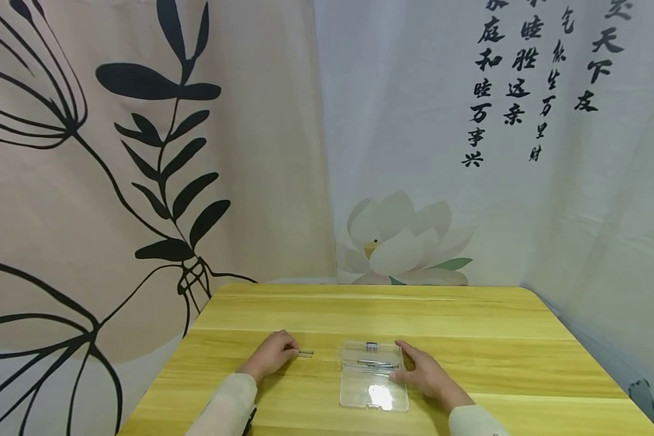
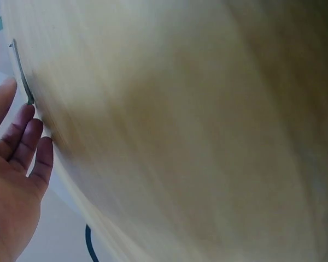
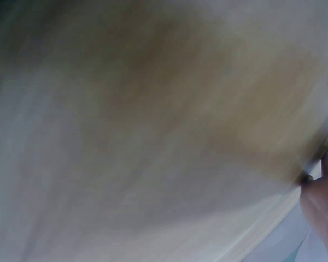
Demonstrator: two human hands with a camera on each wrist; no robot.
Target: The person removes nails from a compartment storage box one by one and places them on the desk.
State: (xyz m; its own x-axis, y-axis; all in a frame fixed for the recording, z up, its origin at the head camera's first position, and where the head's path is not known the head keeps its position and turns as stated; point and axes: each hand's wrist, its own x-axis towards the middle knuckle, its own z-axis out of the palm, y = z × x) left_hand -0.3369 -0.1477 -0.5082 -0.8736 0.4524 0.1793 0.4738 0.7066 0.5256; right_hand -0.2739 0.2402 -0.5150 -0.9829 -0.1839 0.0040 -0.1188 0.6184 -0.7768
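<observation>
On the table lies a clear plastic box (image 1: 373, 396) with its lid folded open. Several thin metal rods (image 1: 378, 364) lie in it near the hinge line. My right hand (image 1: 427, 372) grips the box's right side, index finger at the far corner and thumb near the hinge. Left of the box, my left hand (image 1: 274, 354) pinches a thin metal rod (image 1: 306, 353) between thumb and fingertips, its end pointing right. In the left wrist view the rod (image 2: 22, 73) stands out past the fingertips. The right wrist view is blurred and shows only part of the right hand (image 3: 322, 199).
The yellow wood-grain table (image 1: 469, 321) has rounded far corners. Behind it hangs a printed curtain (image 1: 272, 151) with leaves, a lotus and writing. A small dark marking (image 1: 371, 347) sits at the box's far edge.
</observation>
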